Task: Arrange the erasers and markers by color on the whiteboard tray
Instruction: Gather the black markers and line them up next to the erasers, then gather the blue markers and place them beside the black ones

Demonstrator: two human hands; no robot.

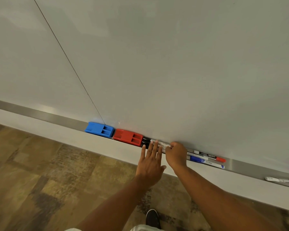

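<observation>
My left hand [151, 160] is lying flat, fingers spread, on black-capped markers [146, 142]; my right hand [175, 153] is pinching their barrels. At three o'clock, a red-capped marker [208, 156] reads "camlin".

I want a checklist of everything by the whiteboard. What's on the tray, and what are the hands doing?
Surface: metal tray below whiteboard.
Job's things: blue eraser beside red eraser; black markers next; red-capped marker and blue markers further right; more markers at far right.
Clutter: nothing seen.
Hands: left hand flat, open; right hand curled on a marker.
Cables: nothing seen.
Surroundings: wood-pattern floor, shoe.
</observation>
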